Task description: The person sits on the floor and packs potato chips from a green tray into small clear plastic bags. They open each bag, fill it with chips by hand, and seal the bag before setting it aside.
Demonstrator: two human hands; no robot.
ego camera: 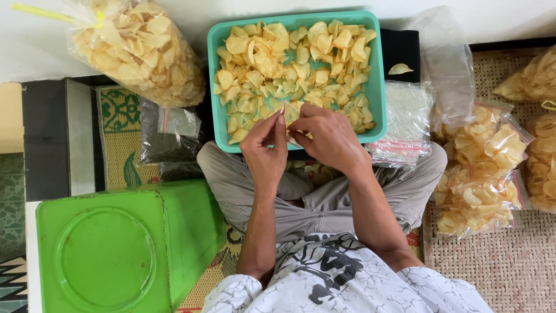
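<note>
Over the near rim of the teal tray of chips, left hand and right hand pinched together on seemingly a small clear bag, mostly hidden by fingers.

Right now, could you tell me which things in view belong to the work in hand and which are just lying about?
In use:
left hand and right hand, together pinching a small clear bag
teal tray of chips
stack of empty clear bags
filled small bags

Lying about:
green container
large tied bag of chips
dark packet
woven mat
</note>
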